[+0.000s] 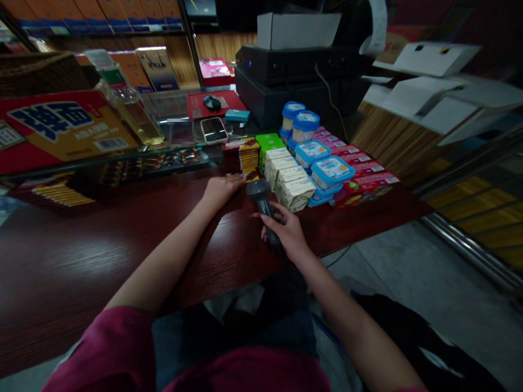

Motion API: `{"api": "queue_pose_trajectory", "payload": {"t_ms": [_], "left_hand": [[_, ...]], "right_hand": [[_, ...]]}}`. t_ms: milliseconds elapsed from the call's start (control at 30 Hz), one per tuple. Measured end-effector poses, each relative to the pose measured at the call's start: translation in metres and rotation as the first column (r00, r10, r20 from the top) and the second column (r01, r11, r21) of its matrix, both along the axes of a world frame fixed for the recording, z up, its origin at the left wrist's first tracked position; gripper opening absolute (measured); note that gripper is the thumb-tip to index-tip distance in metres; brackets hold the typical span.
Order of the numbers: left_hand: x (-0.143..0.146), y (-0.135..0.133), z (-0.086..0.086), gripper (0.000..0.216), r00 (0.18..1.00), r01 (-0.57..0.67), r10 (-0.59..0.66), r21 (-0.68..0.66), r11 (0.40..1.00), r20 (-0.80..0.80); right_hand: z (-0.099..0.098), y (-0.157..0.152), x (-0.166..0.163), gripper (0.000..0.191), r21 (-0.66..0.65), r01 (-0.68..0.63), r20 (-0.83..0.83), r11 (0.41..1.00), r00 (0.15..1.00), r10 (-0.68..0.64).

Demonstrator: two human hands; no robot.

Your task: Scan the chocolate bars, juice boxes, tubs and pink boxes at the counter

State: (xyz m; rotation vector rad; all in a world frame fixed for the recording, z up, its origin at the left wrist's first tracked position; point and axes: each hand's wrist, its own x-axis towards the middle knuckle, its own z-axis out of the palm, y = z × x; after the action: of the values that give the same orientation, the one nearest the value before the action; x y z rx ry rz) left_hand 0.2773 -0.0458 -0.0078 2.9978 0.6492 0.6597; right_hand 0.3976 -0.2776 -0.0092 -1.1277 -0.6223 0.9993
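Observation:
My right hand (286, 231) is closed around the handle of a dark barcode scanner (261, 198), whose head points away toward the stacked goods. My left hand (223, 188) rests flat on the dark red wooden counter (102, 245), fingers stretched toward a stack of brown and yellow flat packs (249, 155). Just beyond the scanner stand cream-coloured cartons (290, 182), a green box (269, 142), blue-lidded tubs (329, 173) and pink flat boxes (363, 171).
A glass display case (122, 158) at left carries a red and yellow box (57, 130), a clear bottle (126, 106) and a phone (213, 129). Behind are a black till (294, 76), a mouse on a red pad (212, 102) and white boxes (433, 81). Grey floor lies at right.

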Motion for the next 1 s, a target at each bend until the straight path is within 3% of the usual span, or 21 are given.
{"api": "queue_pose_trajectory", "payload": {"t_ms": [133,267,367,467,600,733,867,1000], "left_hand": [[0.019,0.004,0.0,0.041,0.999,0.027,-0.029,-0.073,0.997,-0.021],[-0.001,0.007,0.0,0.04,0.996,0.058,-0.05,-0.105,0.993,0.072],[-0.052,0.015,0.003,0.04,0.984,0.0,0.004,-0.021,1.0,0.18],[-0.132,0.03,0.007,0.04,0.937,-0.2,0.182,0.033,0.979,0.298],[-0.258,0.055,0.014,0.041,0.747,-0.54,0.48,-0.001,0.842,0.46],[-0.352,0.076,0.017,0.057,0.594,-0.704,0.637,-0.067,0.707,0.492],[-0.384,0.095,0.013,0.055,0.513,-0.751,0.74,-0.191,0.632,0.435],[-0.387,0.109,0.007,0.034,0.537,-0.736,0.731,-0.19,0.65,0.42]], "right_hand": [[0.0,0.0,0.001,0.062,0.005,0.0,0.033,1.0,0.999,0.0],[0.007,0.005,-0.003,0.058,0.009,-0.055,0.02,0.998,0.998,0.055],[0.016,0.018,-0.018,0.051,0.007,-0.159,-0.015,0.987,0.987,0.159],[0.025,0.042,-0.047,0.043,0.026,-0.301,-0.03,0.953,0.953,0.301],[0.033,0.088,-0.099,0.039,0.059,-0.466,-0.05,0.883,0.882,0.469],[0.031,0.129,-0.152,0.04,0.09,-0.571,-0.058,0.816,0.815,0.577],[0.022,0.151,-0.186,0.042,0.094,-0.608,-0.064,0.788,0.786,0.614],[0.015,0.155,-0.196,0.043,0.077,-0.611,-0.044,0.788,0.787,0.615]]}}
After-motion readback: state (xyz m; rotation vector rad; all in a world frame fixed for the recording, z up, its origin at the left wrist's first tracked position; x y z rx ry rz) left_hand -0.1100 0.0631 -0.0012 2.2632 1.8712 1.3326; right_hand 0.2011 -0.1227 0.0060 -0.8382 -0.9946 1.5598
